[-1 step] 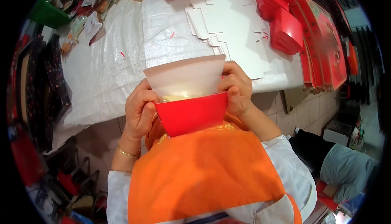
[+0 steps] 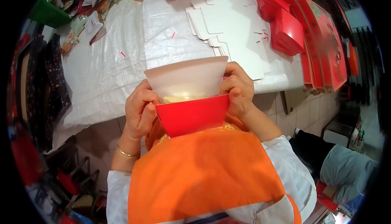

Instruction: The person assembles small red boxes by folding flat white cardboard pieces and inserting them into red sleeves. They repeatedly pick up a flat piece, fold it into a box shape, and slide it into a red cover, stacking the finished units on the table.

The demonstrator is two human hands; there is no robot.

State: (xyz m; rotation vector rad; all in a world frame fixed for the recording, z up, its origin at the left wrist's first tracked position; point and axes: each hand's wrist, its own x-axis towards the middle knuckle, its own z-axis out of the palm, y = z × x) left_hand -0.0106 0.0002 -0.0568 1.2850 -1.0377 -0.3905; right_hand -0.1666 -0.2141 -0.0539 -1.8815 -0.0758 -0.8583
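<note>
Both bare hands grip a red box with a raised white flap (image 2: 193, 112) in front of an orange apron (image 2: 203, 171): left hand (image 2: 140, 108) at its left edge, right hand (image 2: 238, 89) at its right. Beyond, white flat card sheets (image 2: 232, 32) lie on a white-covered table (image 2: 110, 85), with red boxes (image 2: 287, 30) to their right.

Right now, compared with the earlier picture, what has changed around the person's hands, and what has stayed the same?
Very little: the red box and the right hand have shifted very slightly to the right and down in the view. Nothing was newly taken hold of or let go. The left hand still grips the box's other side; the white card sheets and wrapped packets stayed in place.
</note>
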